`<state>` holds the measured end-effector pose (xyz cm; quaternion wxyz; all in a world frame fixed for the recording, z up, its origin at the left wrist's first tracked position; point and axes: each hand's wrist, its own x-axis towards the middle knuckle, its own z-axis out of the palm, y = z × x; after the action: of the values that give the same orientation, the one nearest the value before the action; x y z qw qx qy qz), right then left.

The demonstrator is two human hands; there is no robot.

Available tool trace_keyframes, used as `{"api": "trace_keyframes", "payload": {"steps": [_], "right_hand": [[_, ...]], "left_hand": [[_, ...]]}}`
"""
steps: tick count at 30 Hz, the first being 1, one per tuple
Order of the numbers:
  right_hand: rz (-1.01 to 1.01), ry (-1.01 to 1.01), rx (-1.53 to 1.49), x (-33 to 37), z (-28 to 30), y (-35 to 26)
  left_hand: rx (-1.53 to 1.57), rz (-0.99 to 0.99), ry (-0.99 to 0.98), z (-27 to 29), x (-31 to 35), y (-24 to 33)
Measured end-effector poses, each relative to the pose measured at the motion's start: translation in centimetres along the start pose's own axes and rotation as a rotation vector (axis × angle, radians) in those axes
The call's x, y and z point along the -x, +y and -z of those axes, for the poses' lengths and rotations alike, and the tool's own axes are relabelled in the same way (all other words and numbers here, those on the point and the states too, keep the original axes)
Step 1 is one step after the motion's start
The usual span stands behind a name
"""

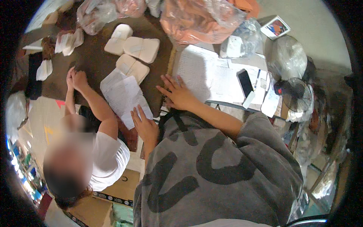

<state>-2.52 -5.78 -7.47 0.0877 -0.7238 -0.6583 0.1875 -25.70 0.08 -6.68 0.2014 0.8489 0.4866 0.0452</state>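
My left hand [146,126] lies with fingers outstretched on the lower edge of some creased white printed sheets [123,92], on the brown tabletop [94,53]. Fingers spread, my right hand [177,93] rests flat near the table's front edge, right of the sheets, and holds nothing. Just beyond the sheets are several bundles of cream, rounded pads [141,49], some with paper slips on them. To the right of my right hand, printed papers [193,72] are spread out, with a dark phone [245,83] on top.
At my left, a person in a white shirt [109,162] has both hands [77,79] together over the table. Plastic bags of orange material [200,22] line the back. A small fan [297,94] stands at right; cardboard boxes [90,210] lie at lower left.
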Motion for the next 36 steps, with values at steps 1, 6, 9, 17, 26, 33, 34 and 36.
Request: {"api": "trace_keyframes", "payload": {"steps": [1,6,9,17,26,33,34,36], "right_hand": [[-0.006,0.007,0.005,0.1,-0.4,0.2],[-0.012,0.08,0.115,0.1,-2.6,0.6],[-0.016,0.118,0.048,0.3,-2.9,0.9],[-0.025,0.074,0.105,-0.2,-3.1,1.0],[-0.048,0.007,0.071,-0.4,-1.4,0.3],[-0.028,-0.026,0.111,-0.6,-0.9,0.2],[-0.021,-0.018,0.11,-0.6,-1.1,0.2],[-0.019,-0.011,0.071,-0.7,-1.5,0.3]], "left_hand": [[0.035,-0.039,-0.026,-0.4,0.1,-0.1],[-0.013,-0.242,-0.199,-2.7,-0.4,-1.2],[-0.286,-0.174,-0.322,-3.6,-0.3,-1.8],[-0.283,-0.17,-0.431,-3.7,-0.6,-2.3],[-0.204,-0.076,-0.365,-2.1,-0.3,0.1],[-0.187,-0.048,-0.329,-2.4,-0.1,0.1],[-0.182,-0.041,-0.329,-2.5,-0.1,0.1],[-0.181,-0.03,-0.325,-2.7,0.0,0.1]]}}
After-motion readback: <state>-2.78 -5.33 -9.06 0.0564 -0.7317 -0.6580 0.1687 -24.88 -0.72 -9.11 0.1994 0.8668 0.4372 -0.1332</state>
